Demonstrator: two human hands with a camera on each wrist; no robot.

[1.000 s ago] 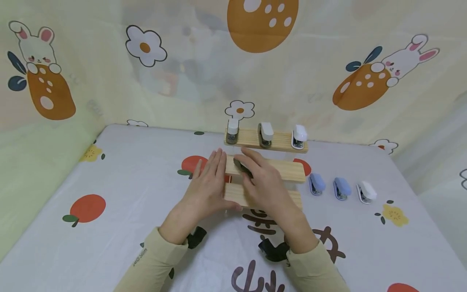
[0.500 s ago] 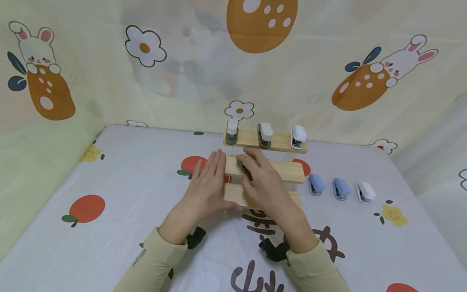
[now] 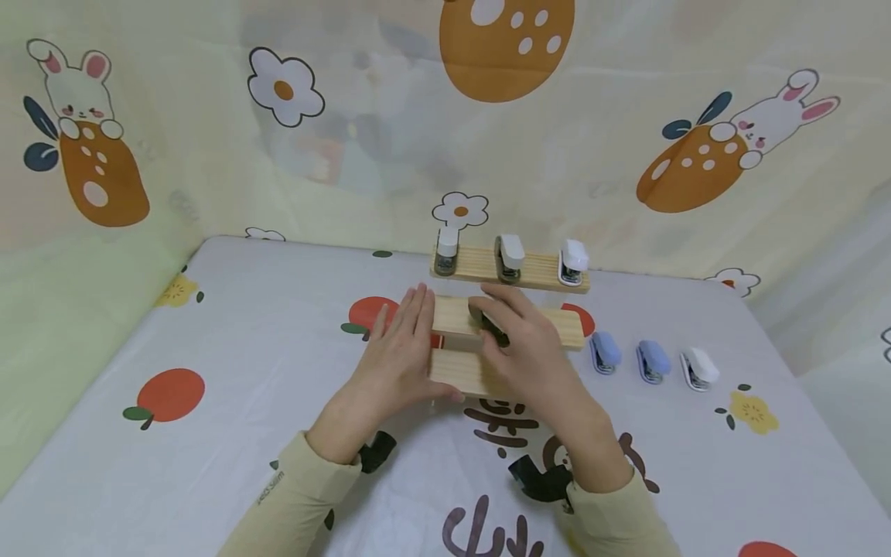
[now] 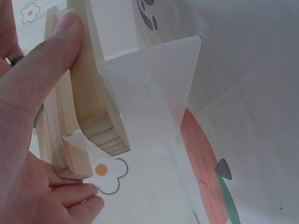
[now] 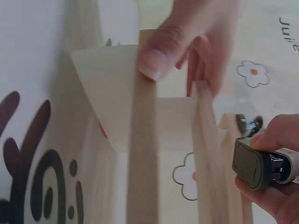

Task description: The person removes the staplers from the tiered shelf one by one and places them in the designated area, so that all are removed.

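At the wooden rack's (image 3: 458,373) left edge, the left hand (image 3: 391,357) lay spread; the right hand (image 3: 532,356) pinched a mini stapler (image 5: 250,163) that an uneven release could topple.

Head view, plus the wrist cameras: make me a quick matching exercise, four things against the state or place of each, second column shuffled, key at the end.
Things
1. Left hand
2. Right hand
3. Blue staplers
4. Back plank

State or place
A. Carries three staplers
B. Thumb on the front plank
C. Holds a dark-based stapler
D. In a row with a white stapler on the table

Pairs: 1-B, 2-C, 3-D, 4-A
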